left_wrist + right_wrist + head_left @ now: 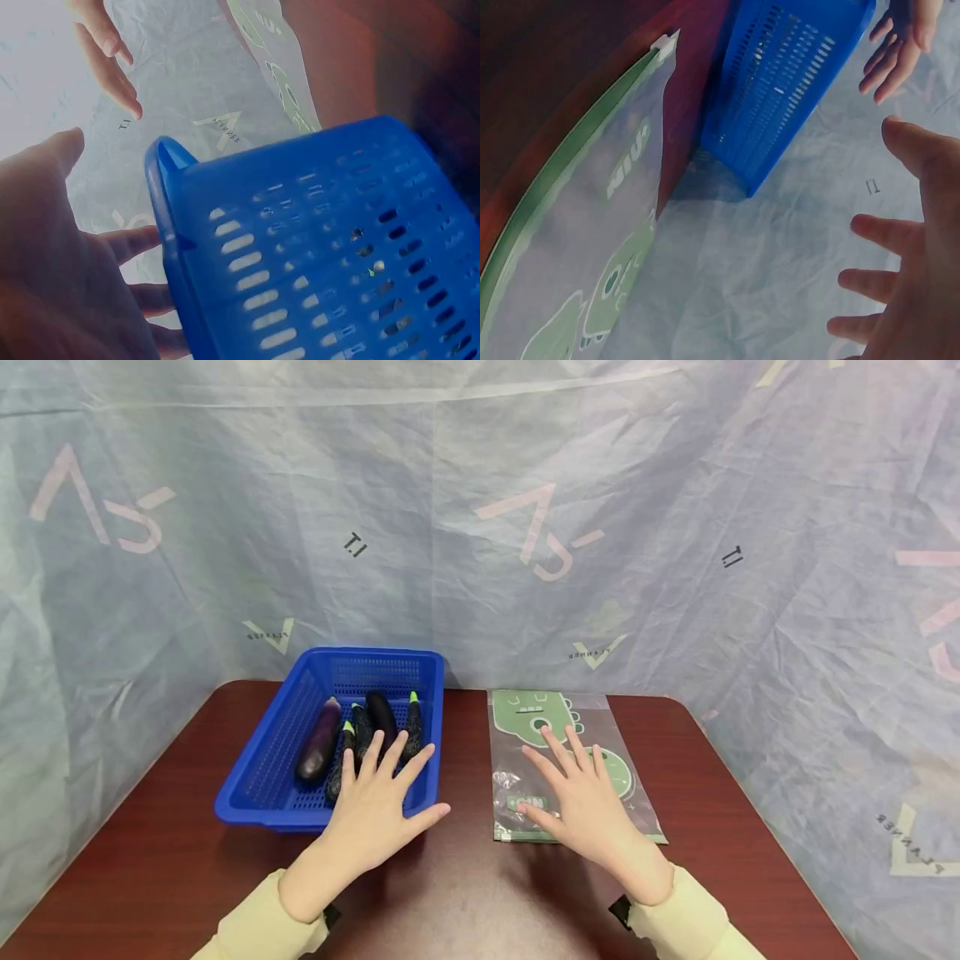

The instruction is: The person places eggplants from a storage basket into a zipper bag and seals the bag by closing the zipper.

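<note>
Head view shows a blue basket [258, 817] holding five dark eggplants [318, 743] on the desk [468, 877], a green-printed plastic bag [517, 722] flat to its right and a grey curtain [435, 527] behind. Fingers spread wide, the left hand [372, 814] partly hides the eggplants; the right hand [591, 806] hovers over the bag, covering some print.

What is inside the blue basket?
At least five dark, eggplant-like vegetables, some green-tipped, lie in the basket. The left hand hides its near right part; anything behind it cannot be seen.
</note>
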Demonstrator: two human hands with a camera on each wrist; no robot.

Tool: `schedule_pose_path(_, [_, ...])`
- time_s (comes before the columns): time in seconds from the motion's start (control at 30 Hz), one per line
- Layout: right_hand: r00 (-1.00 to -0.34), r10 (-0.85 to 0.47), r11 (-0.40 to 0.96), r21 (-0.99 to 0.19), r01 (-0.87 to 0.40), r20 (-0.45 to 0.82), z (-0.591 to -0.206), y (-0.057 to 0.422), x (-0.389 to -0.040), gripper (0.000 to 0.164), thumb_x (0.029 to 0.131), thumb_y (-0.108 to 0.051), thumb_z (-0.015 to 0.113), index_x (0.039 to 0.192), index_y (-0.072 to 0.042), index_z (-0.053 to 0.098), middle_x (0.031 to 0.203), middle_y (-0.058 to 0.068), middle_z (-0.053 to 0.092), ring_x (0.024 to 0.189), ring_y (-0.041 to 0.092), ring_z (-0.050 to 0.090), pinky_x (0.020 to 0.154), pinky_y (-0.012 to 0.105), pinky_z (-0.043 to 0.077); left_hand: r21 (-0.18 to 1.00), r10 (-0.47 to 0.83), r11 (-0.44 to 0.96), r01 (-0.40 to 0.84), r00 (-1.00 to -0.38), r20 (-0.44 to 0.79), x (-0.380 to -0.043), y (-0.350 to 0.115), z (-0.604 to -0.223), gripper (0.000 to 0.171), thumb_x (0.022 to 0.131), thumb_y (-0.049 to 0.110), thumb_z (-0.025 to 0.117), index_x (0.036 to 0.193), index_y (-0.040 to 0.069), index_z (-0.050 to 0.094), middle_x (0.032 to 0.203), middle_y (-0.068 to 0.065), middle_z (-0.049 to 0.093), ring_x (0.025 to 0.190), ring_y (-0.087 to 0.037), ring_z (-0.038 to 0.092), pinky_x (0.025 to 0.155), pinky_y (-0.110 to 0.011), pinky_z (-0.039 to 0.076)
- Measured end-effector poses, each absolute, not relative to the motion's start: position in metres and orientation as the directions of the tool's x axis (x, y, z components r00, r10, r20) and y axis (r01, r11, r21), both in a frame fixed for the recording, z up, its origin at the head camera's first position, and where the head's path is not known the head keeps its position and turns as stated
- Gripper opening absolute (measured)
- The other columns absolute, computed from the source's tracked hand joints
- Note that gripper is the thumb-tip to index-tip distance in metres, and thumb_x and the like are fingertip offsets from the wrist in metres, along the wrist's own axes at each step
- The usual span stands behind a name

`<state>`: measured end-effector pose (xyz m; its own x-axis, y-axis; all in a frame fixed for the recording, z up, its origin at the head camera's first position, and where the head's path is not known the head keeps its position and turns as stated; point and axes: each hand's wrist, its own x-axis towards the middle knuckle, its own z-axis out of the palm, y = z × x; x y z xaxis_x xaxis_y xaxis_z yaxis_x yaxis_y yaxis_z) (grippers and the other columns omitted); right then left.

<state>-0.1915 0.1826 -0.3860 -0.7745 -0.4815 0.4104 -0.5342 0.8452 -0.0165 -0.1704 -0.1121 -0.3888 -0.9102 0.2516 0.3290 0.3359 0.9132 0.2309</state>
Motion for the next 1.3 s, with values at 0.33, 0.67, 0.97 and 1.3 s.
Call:
schedule_pose_path(0.33, [-0.718,-0.556,0.764,-0.082,-0.64,0.419,-0.372,0.2,-0.209,0.073,0.077,-0.043,0.073,0.139,-0.016,0.045,0.148,0.013,0.036,0.132,0.041,0.037,0.1,0.059,0.035,0.242,0.29,0.904,0.351,-0.922,0.255,-0.179,-0.132,-0.362,0.078,0.082,0.073,0.045,0.147,0.033,0.032,0.155,-0.011,0.024,0.143,-0.039,0.009,0.104,-0.07,0.007])
schedule_pose_path(0.67, [-0.685,-0.694,0.674,-0.136,-0.726,0.221,-0.371,0.228,-0.222,0.072,0.074,-0.034,0.077,0.137,-0.016,0.047,0.144,0.015,0.041,0.129,0.032,0.044,0.098,0.05,0.04,0.216,0.37,0.898,0.383,-0.924,0.098,-0.213,-0.169,-0.337,0.082,0.081,0.073,0.047,0.148,0.029,0.03,0.151,-0.016,0.029,0.137,-0.044,0.024,0.103,-0.069,0.017])
schedule_pose_path(0.97, [-0.721,-0.679,0.701,-0.168,-0.693,0.138,-0.383,0.263,-0.224,0.068,0.074,-0.032,0.078,0.135,-0.02,0.049,0.141,0.007,0.043,0.128,0.024,0.043,0.085,0.041,0.05,0.159,0.512,0.855,0.494,-0.854,-0.098,-0.258,-0.196,-0.331,0.079,0.081,0.047,0.069,0.147,0.024,0.033,0.148,-0.019,0.033,0.134,-0.046,0.028,0.102,-0.066,0.023])
schedule_pose_path(1.3, [-0.667,-0.727,0.658,-0.113,-0.745,0.163,-0.409,0.296,-0.232,0.064,0.069,-0.027,0.082,0.125,-0.014,0.055,0.133,0.007,0.049,0.12,0.026,0.049,0.082,0.04,0.05,0.011,0.613,0.779,0.626,-0.758,-0.223,-0.295,-0.215,-0.342,0.065,0.075,0.006,0.077,0.133,0.019,0.05,0.138,-0.012,0.045,0.127,-0.04,0.039,0.1,-0.059,0.032])
